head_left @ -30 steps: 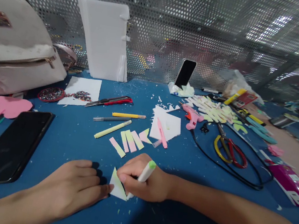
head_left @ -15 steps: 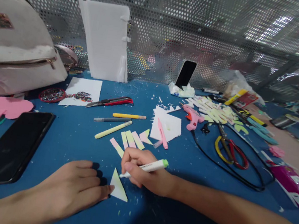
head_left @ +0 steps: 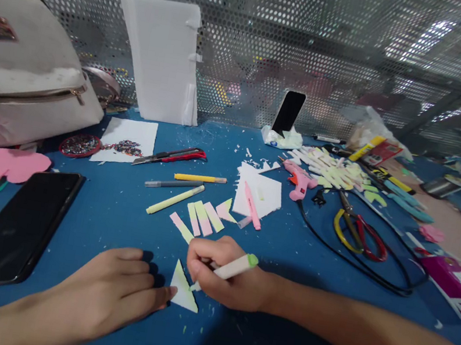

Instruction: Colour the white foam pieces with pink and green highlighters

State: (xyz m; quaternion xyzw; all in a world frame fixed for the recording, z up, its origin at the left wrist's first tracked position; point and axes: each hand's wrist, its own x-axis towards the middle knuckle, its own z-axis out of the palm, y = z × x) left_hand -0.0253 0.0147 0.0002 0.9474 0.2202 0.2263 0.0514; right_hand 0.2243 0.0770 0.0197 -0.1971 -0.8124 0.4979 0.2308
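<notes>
My right hand (head_left: 225,272) is closed round a white marker (head_left: 232,268) with a light green end, held slanted in a writing grip. Its tip meets the right edge of a small white foam or paper triangle (head_left: 182,297), which has pale green along its upper part. My left hand (head_left: 114,285) rests on the blue table with its fingers curled, and its fingertips hold the triangle down at the left edge. Just beyond my right hand lie several pink and pale green strips (head_left: 200,217) and a notched pink-and-green piece (head_left: 226,210).
A pink pen (head_left: 252,205) lies on white scrap (head_left: 271,194). Farther right are a pink glue gun (head_left: 298,179), a pile of strips (head_left: 337,170) and scissors (head_left: 357,232). Left stand a utility knife (head_left: 171,157), a black phone (head_left: 15,231) and a backpack (head_left: 33,57).
The marker tip has moved down and slightly right along the triangle's edge, and my right hand with it. My left hand stays on the triangle.
</notes>
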